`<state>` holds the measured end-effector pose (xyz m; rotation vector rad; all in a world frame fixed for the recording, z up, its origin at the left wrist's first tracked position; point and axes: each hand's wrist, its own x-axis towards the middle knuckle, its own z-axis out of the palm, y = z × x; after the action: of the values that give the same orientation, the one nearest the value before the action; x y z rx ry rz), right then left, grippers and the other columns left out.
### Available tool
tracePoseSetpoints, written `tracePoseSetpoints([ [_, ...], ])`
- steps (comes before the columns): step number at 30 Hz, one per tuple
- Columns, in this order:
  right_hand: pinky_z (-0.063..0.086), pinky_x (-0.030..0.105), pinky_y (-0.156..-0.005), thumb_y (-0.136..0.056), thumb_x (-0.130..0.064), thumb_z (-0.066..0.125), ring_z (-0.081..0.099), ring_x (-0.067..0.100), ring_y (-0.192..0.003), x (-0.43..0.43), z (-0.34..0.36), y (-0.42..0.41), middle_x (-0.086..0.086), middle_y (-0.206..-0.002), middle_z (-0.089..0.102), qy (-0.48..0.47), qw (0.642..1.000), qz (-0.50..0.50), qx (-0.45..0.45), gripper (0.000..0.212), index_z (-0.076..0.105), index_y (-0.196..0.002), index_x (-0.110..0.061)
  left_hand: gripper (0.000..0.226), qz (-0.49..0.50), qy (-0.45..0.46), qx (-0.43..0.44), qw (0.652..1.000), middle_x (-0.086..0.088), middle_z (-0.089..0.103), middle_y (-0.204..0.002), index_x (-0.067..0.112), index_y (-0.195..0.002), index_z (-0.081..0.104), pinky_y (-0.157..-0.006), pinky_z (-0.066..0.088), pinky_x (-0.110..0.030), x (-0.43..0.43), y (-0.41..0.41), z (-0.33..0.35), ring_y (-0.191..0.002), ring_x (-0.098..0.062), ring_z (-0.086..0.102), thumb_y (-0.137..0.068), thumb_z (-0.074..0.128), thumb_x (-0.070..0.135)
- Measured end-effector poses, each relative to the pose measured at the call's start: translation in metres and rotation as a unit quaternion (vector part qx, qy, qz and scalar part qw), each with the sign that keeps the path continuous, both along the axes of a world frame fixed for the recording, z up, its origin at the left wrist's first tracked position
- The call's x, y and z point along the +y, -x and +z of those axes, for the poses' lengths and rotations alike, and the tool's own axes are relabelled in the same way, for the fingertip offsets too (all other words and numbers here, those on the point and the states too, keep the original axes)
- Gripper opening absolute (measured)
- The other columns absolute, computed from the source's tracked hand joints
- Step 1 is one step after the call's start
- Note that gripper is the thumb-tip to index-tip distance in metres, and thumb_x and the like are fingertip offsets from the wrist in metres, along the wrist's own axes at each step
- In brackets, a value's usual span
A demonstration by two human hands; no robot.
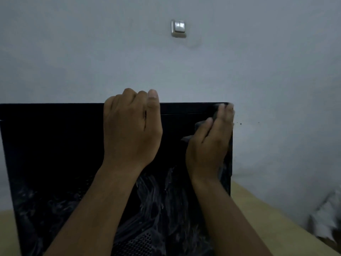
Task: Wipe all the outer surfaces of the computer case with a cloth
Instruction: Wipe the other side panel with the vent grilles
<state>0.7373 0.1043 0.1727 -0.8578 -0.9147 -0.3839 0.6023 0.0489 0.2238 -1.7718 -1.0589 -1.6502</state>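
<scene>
Wall [92, 52]: plain grey, fills the upper half of the head view and runs down the right side behind everything else. Case [55, 154]: black, stands on a tan tabletop [267, 228] close to the wall. It spans from the left edge of the view to right of centre. Its top edge is level, and a broad dark panel faces the camera. Whitish streaks and smears cover the lower middle of that panel, and a perforated vent [136, 244] shows at the bottom edge of the view. Left hand [129, 130]: set on the case's top edge near mid-span. Its fingers [132, 93] are curled together over the far side of the edge, and the thumb lies straight beside them, so the hand grips the case. Right hand [208, 145]: placed at the upper right corner of the case, back of the hand toward the camera. Its fingers [227, 111] are straight and close together, tips blurred, and reach the corner. They press flat on a dark cloth [200, 124]. Only small folds of it show, poking out to the left from under the hand. Crumpled white item [326, 222]: lies at the far right of the tabletop by the wall, well apart from the case; what it is cannot be told. Switch [178, 28]: white two-rocker wall switch, high on the wall above the case.
</scene>
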Motion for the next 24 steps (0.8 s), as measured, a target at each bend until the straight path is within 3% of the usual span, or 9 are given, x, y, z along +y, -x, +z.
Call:
tracePoseSetpoints([
  [2, 0.016, 0.043, -0.123, -0.103, -0.014, 0.033, 0.018, 0.024, -0.151, -0.006, -0.011, 0.014, 0.016, -0.159, 0.029, -0.006, 0.995, -0.016, -0.103, 0.047, 0.037, -0.147, 0.003, 0.061, 0.004, -0.003, 0.000, 1.000, -0.002, 0.058, -0.083, 0.009, -0.088, 0.065, -0.097, 0.029, -0.030, 0.000, 0.001, 0.000, -0.083, -0.022, 0.052, -0.102, 0.013, 0.039],
  [5, 0.023, 0.047, -0.121, -0.101, -0.008, 0.040, 0.027, 0.029, -0.148, -0.009, -0.009, 0.008, 0.021, -0.153, 0.038, -0.036, 0.959, -0.025, -0.280, 0.043, 0.045, -0.141, 0.007, 0.060, 0.018, -0.010, 0.001, 1.000, -0.004, 0.059, -0.083, 0.009, -0.088, 0.066, -0.094, 0.033, -0.035, 0.002, 0.001, 0.001, -0.083, -0.025, 0.053, -0.103, 0.014, 0.037],
  [8, 0.031, 0.051, -0.116, -0.099, -0.006, 0.044, 0.037, 0.028, -0.143, -0.004, 0.015, -0.026, 0.019, -0.147, 0.046, -0.068, 0.925, -0.017, -0.373, 0.039, 0.053, -0.135, 0.005, 0.059, 0.025, -0.006, 0.004, 1.000, -0.002, 0.059, -0.085, 0.012, -0.090, 0.066, -0.096, 0.031, -0.034, 0.003, 0.000, 0.000, -0.085, -0.023, 0.053, -0.102, 0.015, 0.038],
  [10, 0.034, 0.050, -0.114, -0.099, -0.007, 0.044, 0.041, 0.026, -0.140, 0.002, 0.026, -0.043, 0.016, -0.144, 0.050, -0.075, 0.942, -0.012, -0.327, 0.036, 0.057, -0.132, 0.002, 0.059, 0.020, -0.006, 0.005, 1.000, 0.000, 0.058, -0.084, 0.012, -0.090, 0.066, -0.097, 0.030, -0.031, 0.004, 0.001, 0.000, -0.085, -0.021, 0.053, -0.102, 0.015, 0.039],
  [14, 0.040, 0.045, -0.110, -0.101, -0.007, 0.044, 0.045, 0.025, -0.138, 0.006, 0.015, -0.038, 0.013, -0.143, 0.052, -0.064, 0.996, -0.012, -0.062, 0.035, 0.056, -0.133, -0.001, 0.057, 0.011, -0.013, 0.002, 1.000, 0.003, 0.056, -0.081, 0.014, -0.086, 0.065, -0.096, 0.029, -0.027, 0.006, 0.003, -0.001, -0.081, -0.018, 0.051, -0.102, 0.017, 0.040],
  [17, 0.033, 0.048, -0.115, -0.103, -0.010, 0.039, 0.031, 0.022, -0.146, 0.003, -0.009, -0.020, 0.012, -0.153, 0.039, -0.033, 0.999, -0.003, -0.026, 0.041, 0.047, -0.142, 0.000, 0.055, 0.013, -0.013, 0.001, 1.000, 0.003, 0.055, -0.079, 0.014, -0.084, 0.065, -0.096, 0.029, -0.027, 0.008, 0.004, -0.002, -0.080, -0.017, 0.050, -0.102, 0.019, 0.039],
  [20, 0.022, 0.050, -0.121, -0.102, -0.010, 0.039, 0.020, 0.026, -0.150, -0.008, -0.040, 0.000, 0.017, -0.158, 0.029, -0.012, 0.975, -0.015, -0.220, 0.046, 0.039, -0.146, 0.004, 0.055, 0.013, -0.017, -0.002, 1.000, 0.003, 0.057, -0.080, 0.013, -0.084, 0.065, -0.094, 0.031, -0.028, 0.009, 0.004, 0.000, -0.079, -0.017, 0.051, -0.102, 0.020, 0.039],
  [22, 0.023, 0.051, -0.120, -0.099, -0.007, 0.043, 0.021, 0.031, -0.150, -0.015, -0.046, -0.001, 0.020, -0.156, 0.030, -0.018, 0.927, -0.018, -0.374, 0.047, 0.039, -0.144, 0.006, 0.054, 0.018, -0.021, -0.004, 1.000, 0.002, 0.059, -0.081, 0.013, -0.085, 0.065, -0.093, 0.030, -0.028, 0.008, 0.004, 0.001, -0.081, -0.018, 0.052, -0.102, 0.020, 0.038],
  [24, 0.027, 0.050, -0.119, -0.098, -0.005, 0.046, 0.026, 0.031, -0.148, -0.014, -0.036, -0.014, 0.022, -0.154, 0.034, -0.034, 0.884, -0.024, -0.465, 0.046, 0.042, -0.142, 0.006, 0.055, 0.018, -0.018, -0.003, 1.000, 0.001, 0.061, -0.083, 0.013, -0.085, 0.065, -0.093, 0.028, -0.027, 0.008, 0.004, 0.002, -0.083, -0.019, 0.054, -0.101, 0.019, 0.037],
])
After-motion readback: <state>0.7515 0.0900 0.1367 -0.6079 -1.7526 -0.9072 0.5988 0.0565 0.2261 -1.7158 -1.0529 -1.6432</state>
